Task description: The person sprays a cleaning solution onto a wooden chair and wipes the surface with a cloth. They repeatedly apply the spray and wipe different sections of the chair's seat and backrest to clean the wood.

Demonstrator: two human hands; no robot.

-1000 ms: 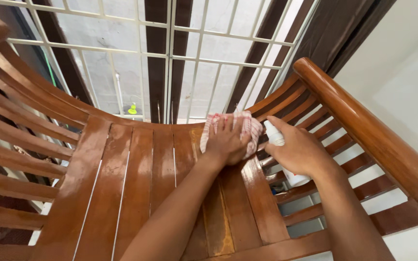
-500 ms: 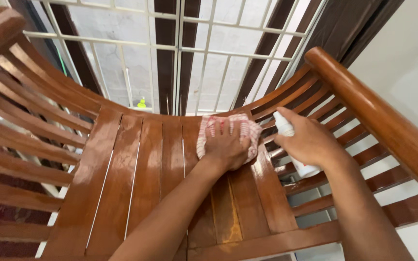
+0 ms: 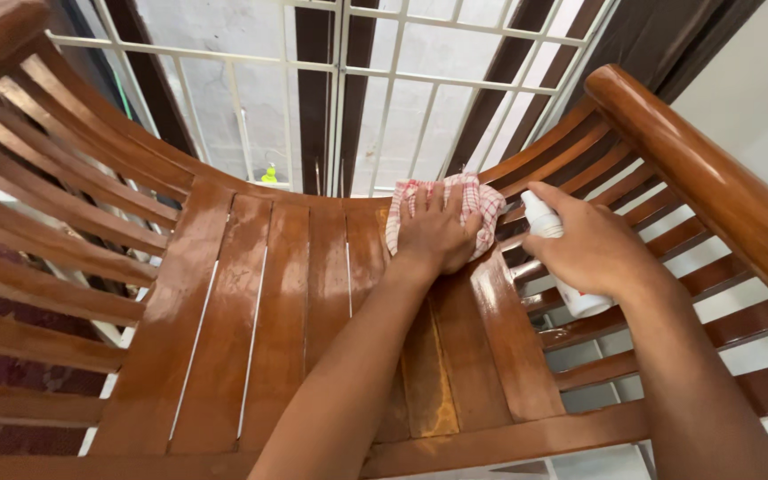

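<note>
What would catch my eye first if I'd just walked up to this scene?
The glossy brown wooden chair seat fills the view. On its far right part the left hand presses a red-and-white checked cloth flat against the slats. Beside it, the right hand grips a small white spray bottle.

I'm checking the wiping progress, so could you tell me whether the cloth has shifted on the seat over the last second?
Cannot tell: the checked cloth under the left hand lies at the same far end of the seat slats; only the camera view seems shifted.

Right hand [image 3: 590, 251] hides most of white spray bottle [image 3: 571, 284]; left hand [image 3: 433, 236] covers the checked cloth's [image 3: 484, 203] middle.
</note>
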